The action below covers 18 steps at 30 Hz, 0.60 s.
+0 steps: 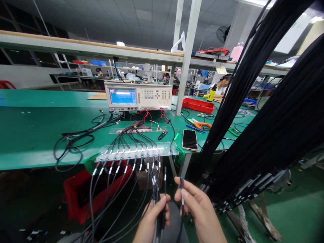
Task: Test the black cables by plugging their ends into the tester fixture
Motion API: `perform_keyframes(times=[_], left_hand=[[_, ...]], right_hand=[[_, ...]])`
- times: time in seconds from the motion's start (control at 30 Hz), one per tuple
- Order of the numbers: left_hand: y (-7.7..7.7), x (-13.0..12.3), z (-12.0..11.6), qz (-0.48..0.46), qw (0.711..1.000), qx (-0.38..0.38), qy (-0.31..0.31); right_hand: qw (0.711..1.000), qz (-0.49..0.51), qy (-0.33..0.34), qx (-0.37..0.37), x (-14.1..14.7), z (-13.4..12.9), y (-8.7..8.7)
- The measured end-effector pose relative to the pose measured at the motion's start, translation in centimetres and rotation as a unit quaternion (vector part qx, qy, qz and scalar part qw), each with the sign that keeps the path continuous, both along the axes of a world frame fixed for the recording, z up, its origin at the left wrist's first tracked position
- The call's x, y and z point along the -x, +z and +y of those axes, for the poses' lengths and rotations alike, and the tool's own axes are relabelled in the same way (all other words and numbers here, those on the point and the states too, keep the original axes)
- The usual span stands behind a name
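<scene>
In the head view, my left hand [152, 216] is closed round a bundle of thin black cables [155, 189] with white labels near their ends. My right hand [196, 207] pinches one black cable [182, 192] close to its blue-tipped end, a little to the right of the bundle. Ahead, a clear connector strip [136, 152] lies along the bench edge. Several black cables with blue ends and white labels are plugged into its front and hang down. Green clamps [181, 154] sit at the strip's ends.
A bench tester [139, 97] with a lit screen stands behind the strip, red wires below it. A phone [190, 140] lies right, near a red tray [198, 105]. Thick black cable bundles [268, 121] hang at right. A red bin [73, 192] is under the bench.
</scene>
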<state>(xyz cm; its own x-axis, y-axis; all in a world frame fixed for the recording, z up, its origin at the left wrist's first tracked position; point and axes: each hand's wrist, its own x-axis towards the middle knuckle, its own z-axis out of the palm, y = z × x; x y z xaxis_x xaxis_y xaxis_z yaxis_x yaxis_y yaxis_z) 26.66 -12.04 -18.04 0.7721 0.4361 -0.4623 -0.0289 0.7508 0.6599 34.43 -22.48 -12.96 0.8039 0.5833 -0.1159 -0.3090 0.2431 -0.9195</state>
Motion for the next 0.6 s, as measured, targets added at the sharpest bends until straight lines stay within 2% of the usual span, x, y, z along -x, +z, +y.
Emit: perform_keyframes(times=[0.17, 0.3, 0.4, 0.6], left_hand=[[0.3, 0.1, -0.2, -0.004, 1.000, 0.008, -0.004], [0.7, 0.1, -0.4, -0.037, 0.997, -0.021, -0.061], [1.1, 0.3, -0.7, -0.062, 0.994, -0.019, -0.087], [1.4, 1.0, -1.3, -0.056, 0.994, -0.036, -0.090]], right_hand=[[0.999, 0.013, 0.006, -0.040, 0.4, 0.1, -0.4], [0.997, 0.039, 0.015, -0.070, 0.8, 0.2, -0.6], [0.998, 0.023, 0.007, -0.060, 1.0, 0.2, -0.8], [1.000, -0.008, 0.010, -0.018, 0.9, 0.0, -0.5]])
